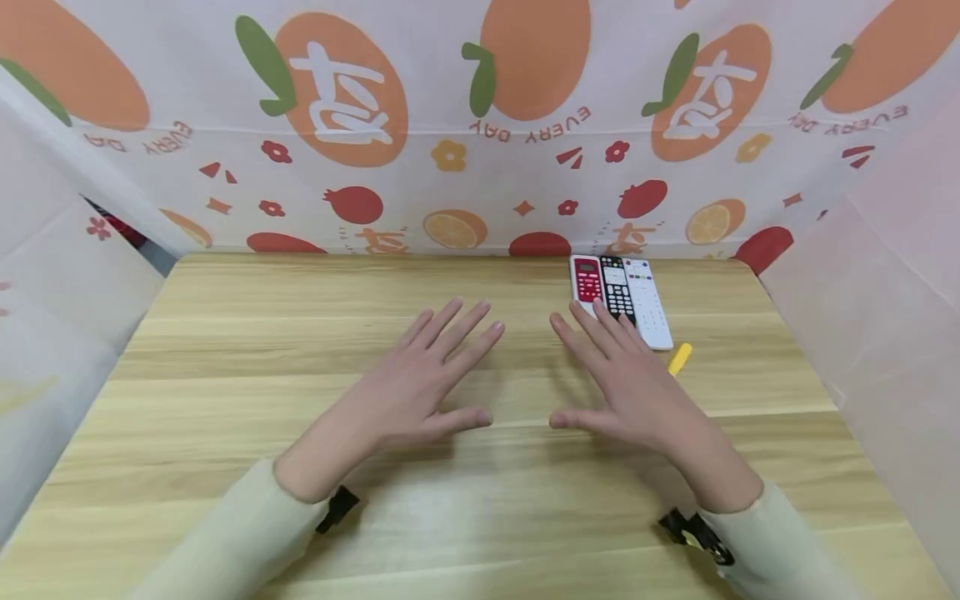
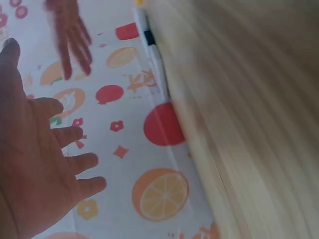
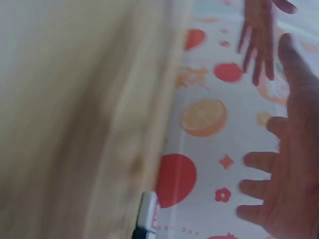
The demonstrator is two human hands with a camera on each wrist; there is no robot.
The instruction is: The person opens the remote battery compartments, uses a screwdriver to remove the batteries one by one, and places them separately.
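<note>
Left hand (image 1: 420,383) and right hand (image 1: 637,383): apart from each other, thumbs facing, fingers straight and spread, palms toward the wood-grain surface (image 1: 225,358). Both hover over its middle; wrist views show a gap to the wood.

Three remotes side by side at the far edge, right of centre. Left to right: red-and-white remote (image 1: 588,279) with a small display, black remote (image 1: 617,287) with pale buttons, white remote (image 1: 648,308), which reaches nearest to the wearer. Right fingertips overlap the lower ends of the first two in the head view; can't tell contact from that angle alone.

Yellow stick (image 1: 680,358) lies just beside the white remote's near end, its lower part hidden behind the right hand.

Pale sleeves (image 1: 240,533) on both arms, a dark device (image 1: 337,510) at each cuff. Fruit-print cloth (image 1: 408,187) hangs behind the surface, "EVERY DAY" lettering upside down.
</note>
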